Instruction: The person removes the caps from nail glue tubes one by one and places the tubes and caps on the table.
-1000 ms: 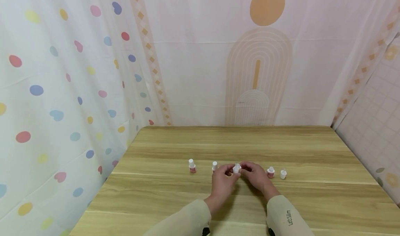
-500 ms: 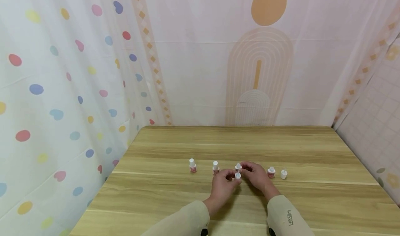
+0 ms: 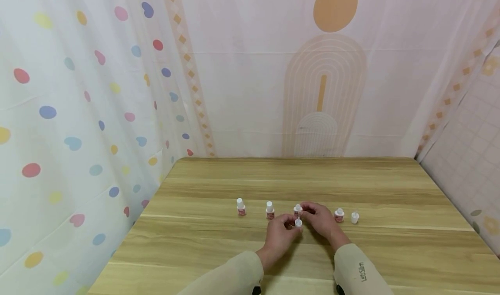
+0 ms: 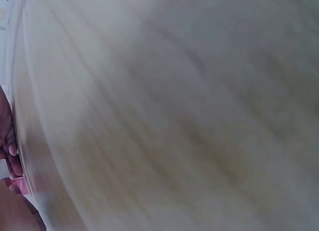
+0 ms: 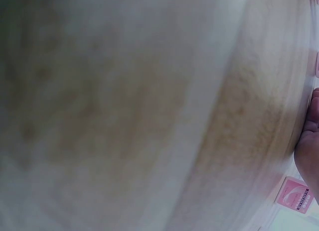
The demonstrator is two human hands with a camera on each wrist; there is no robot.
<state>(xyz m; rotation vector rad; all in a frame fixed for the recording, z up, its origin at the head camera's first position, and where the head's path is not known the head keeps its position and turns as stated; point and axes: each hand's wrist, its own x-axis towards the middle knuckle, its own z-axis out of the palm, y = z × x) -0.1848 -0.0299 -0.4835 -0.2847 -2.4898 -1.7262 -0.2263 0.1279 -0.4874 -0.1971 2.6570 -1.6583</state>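
Note:
In the head view, my left hand (image 3: 280, 235) pinches a small white cap (image 3: 298, 223) between thumb and fingers, hollow side facing up. Just beyond that cap stands an uncapped little white bottle (image 3: 298, 209) with a red label. The fingers of my right hand (image 3: 319, 219) grip this bottle from its right side. Both wrist views catch only slivers of hand: the left hand (image 4: 17, 211) at lower left, the right hand (image 5: 310, 159) at the right edge.
Two capped bottles, one farther left (image 3: 241, 207) and one nearer (image 3: 270, 210), stand on the wooden table (image 3: 218, 251). Right of my right hand are another uncapped bottle (image 3: 339, 215) and an upturned white cap (image 3: 354, 218). A patterned curtain (image 3: 250, 91) hangs behind the table.
The cap has come off the middle bottle and moved toward me in my left hand, then a little lower. My right hand has stayed at the bottle.

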